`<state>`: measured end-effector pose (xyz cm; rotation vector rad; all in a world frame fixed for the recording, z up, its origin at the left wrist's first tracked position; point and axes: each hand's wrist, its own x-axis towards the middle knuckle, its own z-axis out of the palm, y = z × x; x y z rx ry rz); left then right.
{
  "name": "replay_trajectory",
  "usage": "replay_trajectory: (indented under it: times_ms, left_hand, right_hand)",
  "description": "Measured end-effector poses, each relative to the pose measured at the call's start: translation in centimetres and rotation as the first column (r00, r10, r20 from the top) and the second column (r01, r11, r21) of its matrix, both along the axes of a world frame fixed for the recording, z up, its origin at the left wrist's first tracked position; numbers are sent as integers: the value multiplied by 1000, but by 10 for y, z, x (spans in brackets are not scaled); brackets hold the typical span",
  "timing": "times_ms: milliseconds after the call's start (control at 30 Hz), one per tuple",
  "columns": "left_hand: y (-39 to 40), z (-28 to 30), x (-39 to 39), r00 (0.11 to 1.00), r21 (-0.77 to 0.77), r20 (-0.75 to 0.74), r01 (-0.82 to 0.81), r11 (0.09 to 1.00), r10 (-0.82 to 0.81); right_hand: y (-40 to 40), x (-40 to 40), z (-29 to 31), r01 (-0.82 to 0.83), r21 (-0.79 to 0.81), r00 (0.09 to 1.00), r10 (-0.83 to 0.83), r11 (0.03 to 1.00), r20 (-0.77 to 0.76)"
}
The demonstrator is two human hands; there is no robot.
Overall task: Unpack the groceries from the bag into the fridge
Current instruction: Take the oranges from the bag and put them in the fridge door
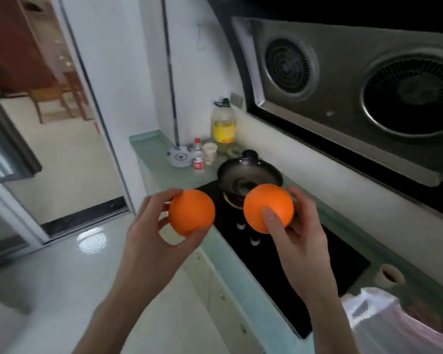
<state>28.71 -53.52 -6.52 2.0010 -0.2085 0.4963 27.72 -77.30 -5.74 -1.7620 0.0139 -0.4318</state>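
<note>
Gripping one orange (191, 212) in your left hand (149, 241) and another orange (268, 208) in your right hand (301, 238), you did well to hold both snugly and carry them level toward the fridge (0, 149).

Two round, bright oranges are held up in the air, side by side and a little apart, above the edge of the counter and the black stove. The left orange (191, 212) sits slightly lower than the right orange (268, 208), and both look smooth and whole. The plastic bag (384, 325), thin, whitish and crumpled, lies on the counter at the lower right, partly cut off.
</note>
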Motion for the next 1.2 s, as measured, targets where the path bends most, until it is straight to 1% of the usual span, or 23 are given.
replay_trajectory:
  times_ms: [200,367,500,633,733,900,1067,1200]
  left_hand:
    - [103,7,-32,984,-47,17,-179,983,180]
    - [176,13,-55,965,-152,2,-259,954,263]
    - [226,21,-71,939,-132,5,-339,931,343]
    - [270,28,-83,899,-150,2,-433,889,438]
    - [301,32,-88,866,-172,32,-487,856,499]
    - [353,39,-94,799,-189,47,-582,791,599]
    - [409,45,-93,715,-181,69,-676,714,695]
    - [453,60,-82,680,-154,89,-712,685,728]
  right_hand:
    - [117,12,2,-189,69,982,189,979,13]
    - [206,12,4,-306,137,952,305,942,24]
    - [262,11,11,-371,164,928,369,914,47]
    - [306,14,17,-439,112,899,434,892,63]
    - [340,21,20,-486,84,873,481,870,75]
    - [407,37,23,-566,109,824,556,817,109]
    - [478,56,25,-666,97,744,650,740,157]
    - [533,76,28,-707,127,706,688,695,169]
